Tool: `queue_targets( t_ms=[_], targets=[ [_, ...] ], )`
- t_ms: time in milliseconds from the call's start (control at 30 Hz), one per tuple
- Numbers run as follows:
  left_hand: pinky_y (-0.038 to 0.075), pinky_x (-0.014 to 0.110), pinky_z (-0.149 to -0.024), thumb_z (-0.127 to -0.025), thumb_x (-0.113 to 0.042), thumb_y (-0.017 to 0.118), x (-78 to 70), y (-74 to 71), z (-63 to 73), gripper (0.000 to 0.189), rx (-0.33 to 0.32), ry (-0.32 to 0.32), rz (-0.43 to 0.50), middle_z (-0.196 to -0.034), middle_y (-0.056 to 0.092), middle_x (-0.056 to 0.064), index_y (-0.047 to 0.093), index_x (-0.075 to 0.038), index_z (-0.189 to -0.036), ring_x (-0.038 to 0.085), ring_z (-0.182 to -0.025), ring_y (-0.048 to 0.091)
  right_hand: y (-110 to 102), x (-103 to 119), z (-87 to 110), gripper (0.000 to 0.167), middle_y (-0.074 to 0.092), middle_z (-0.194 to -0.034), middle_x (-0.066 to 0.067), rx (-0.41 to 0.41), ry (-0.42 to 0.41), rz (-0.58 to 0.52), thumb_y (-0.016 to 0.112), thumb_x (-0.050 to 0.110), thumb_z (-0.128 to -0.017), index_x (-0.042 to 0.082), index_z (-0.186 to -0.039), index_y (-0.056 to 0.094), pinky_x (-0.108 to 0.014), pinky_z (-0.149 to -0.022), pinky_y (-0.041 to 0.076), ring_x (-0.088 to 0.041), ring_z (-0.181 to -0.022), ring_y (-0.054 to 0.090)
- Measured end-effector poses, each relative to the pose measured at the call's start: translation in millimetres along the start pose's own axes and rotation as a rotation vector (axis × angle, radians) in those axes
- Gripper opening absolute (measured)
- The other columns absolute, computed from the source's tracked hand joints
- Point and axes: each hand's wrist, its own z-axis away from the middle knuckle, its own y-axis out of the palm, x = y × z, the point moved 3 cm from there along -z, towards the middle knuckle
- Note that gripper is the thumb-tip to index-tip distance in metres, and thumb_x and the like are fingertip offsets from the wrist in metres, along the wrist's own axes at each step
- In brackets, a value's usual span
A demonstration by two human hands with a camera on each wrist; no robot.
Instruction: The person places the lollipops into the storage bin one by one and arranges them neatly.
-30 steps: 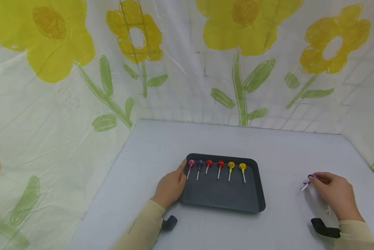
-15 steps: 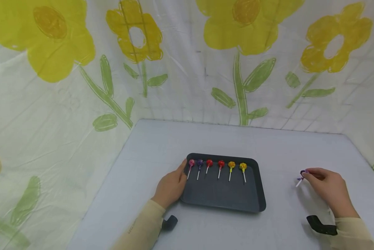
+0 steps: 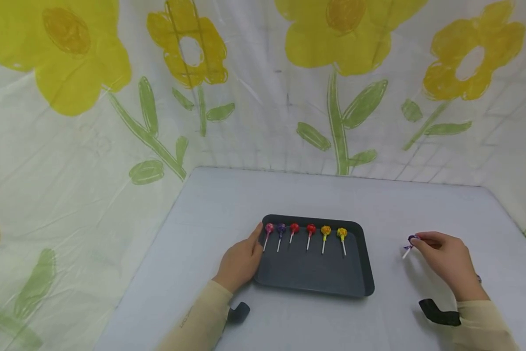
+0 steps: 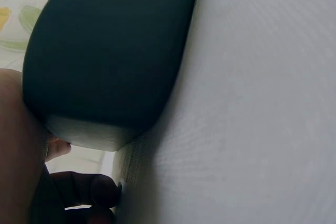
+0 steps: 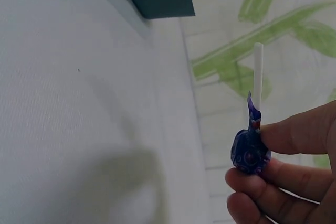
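Note:
In the head view, my left hand (image 3: 238, 265) holds the left edge of a dark rectangular tray (image 3: 311, 273). In the left wrist view, the tray (image 4: 105, 51) fills much of the picture and part of the hand is hidden. Several wrapped lollipops lie in a row along the tray's far side: pink (image 3: 269, 228), purple (image 3: 281, 228), two red and two yellow. Off to the tray's right, my right hand (image 3: 447, 258) pinches a purple-wrapped lollipop (image 5: 251, 150) between thumb and fingers above the table. Its white stick points upward in the right wrist view.
A small object (image 3: 478, 278) shows behind my right wrist, mostly hidden. The pale table (image 3: 228, 195) ends at a white sheet (image 3: 254, 122) printed with yellow flowers. Black wrist mounts (image 3: 438, 313) stick out from both sleeves.
My right hand has moved left and slightly away from me, carrying the purple lollipop closer to the tray. The left hand and the tray have stayed in place.

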Motion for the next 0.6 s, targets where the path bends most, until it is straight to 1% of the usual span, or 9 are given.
queue_targets(
  t_ms=[133,200,433,600],
  targets=[
    [0.03,0.033,-0.052,-0.106,-0.026,0.043,0.2,0.2,1.0,0.057,0.004,-0.008,0.001,-0.059,0.041,-0.003,0.042,-0.022,-0.163,0.014,-0.053,0.034,3.5,7.5,-1.1,0.048,0.071,-0.116,-0.032,0.003,-0.01,-0.004,0.065,0.034,-0.103,-0.01,-0.124,0.07,-0.026,-0.064,0.049,-0.045,-0.104,0.066],
    [0.03,0.032,-0.052,-0.106,-0.025,0.043,0.2,0.1,1.2,0.057,0.002,-0.006,0.002,-0.059,0.041,-0.003,0.042,-0.022,-0.163,0.014,-0.053,0.034,5.1,11.6,-1.1,0.047,0.072,-0.115,-0.031,-0.002,-0.023,-0.003,0.065,0.032,-0.103,-0.01,-0.123,0.07,-0.025,-0.063,0.05,-0.045,-0.103,0.067],
    [0.03,0.032,-0.052,-0.106,-0.026,0.043,0.4,-1.1,1.1,0.057,-0.005,0.002,0.004,-0.059,0.041,-0.004,0.042,-0.022,-0.163,0.014,-0.052,0.034,12.6,24.6,0.0,0.047,0.071,-0.115,-0.03,0.029,-0.022,-0.021,0.065,0.033,-0.104,-0.009,-0.124,0.071,-0.03,-0.066,0.051,-0.042,-0.102,0.065],
    [0.03,0.032,-0.051,-0.106,-0.026,0.043,0.3,-1.2,0.6,0.057,-0.003,0.008,0.01,-0.058,0.041,-0.004,0.042,-0.021,-0.163,0.014,-0.051,0.034,15.6,30.0,0.0,0.045,0.073,-0.112,-0.028,0.024,-0.057,-0.018,0.065,0.032,-0.103,-0.008,-0.122,0.072,-0.029,-0.064,0.05,-0.041,-0.1,0.066]
  ],
)
